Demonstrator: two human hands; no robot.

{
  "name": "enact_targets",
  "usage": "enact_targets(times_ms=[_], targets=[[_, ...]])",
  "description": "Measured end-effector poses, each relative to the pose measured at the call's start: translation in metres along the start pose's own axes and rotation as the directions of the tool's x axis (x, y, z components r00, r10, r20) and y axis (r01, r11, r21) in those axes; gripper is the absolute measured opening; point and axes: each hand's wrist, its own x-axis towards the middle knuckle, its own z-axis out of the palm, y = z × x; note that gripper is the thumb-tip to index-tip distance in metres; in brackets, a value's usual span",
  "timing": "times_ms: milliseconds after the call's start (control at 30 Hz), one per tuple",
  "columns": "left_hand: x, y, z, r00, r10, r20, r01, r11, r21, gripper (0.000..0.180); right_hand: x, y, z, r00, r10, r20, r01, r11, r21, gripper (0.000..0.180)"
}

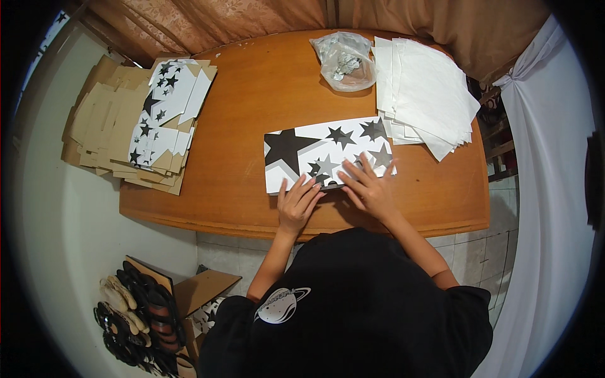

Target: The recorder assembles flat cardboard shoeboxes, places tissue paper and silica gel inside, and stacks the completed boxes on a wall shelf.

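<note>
A white box [302, 165] printed with black and grey stars lies closed on the brown wooden table, in front of me. At its near left edge my left hand [296, 205] rests with the fingers stretched out over the rim. My right hand [370, 187] lies across the near right part of the lid, its fingers spread. Both hands touch the box without gripping it. A dark slot shows along the near edge between the hands.
Flat cardboard pieces [104, 120], some star-printed, are stacked at the table's left end. A clear plastic bag [346, 60] stands at the back beside white paper sheets [428, 88]. Sandals [135, 315] lie on the lower left. A white curtain [542, 157] hangs at right.
</note>
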Motion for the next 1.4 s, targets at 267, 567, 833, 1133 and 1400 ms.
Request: enact_targets(times_ms=[267,567,833,1133,1400], targets=[[0.003,0.003,0.006,0.998,-0.014,-0.067,0.012,0.999,-0.04,0.02,0.002,-0.01,0.008,0.997,-0.033,-0.076,0.038,0.997,0.066,0.034],[0.001,0.003,0.011,0.995,-0.048,-0.087,0.042,0.997,-0.064,0.018,0.01,-0.021,0.006,0.988,0.131,-0.078,-0.113,0.972,0.205,0.028],[0.0,0.005,0.012,0.993,-0.083,-0.084,0.076,0.994,-0.077,0.017,0.003,-0.011,0.022,0.986,0.001,-0.165,0.008,0.998,0.056,0.026],[-0.002,0.004,0.013,0.994,-0.082,-0.073,0.078,0.995,-0.064,0.018,0.001,-0.011,0.025,0.981,-0.024,-0.192,0.027,0.999,0.016,0.027],[-0.001,0.005,0.016,0.991,-0.105,-0.087,0.098,0.992,-0.077,0.017,0.002,-0.011,0.03,0.976,0.006,-0.219,-0.001,1.0,0.026,0.026]])
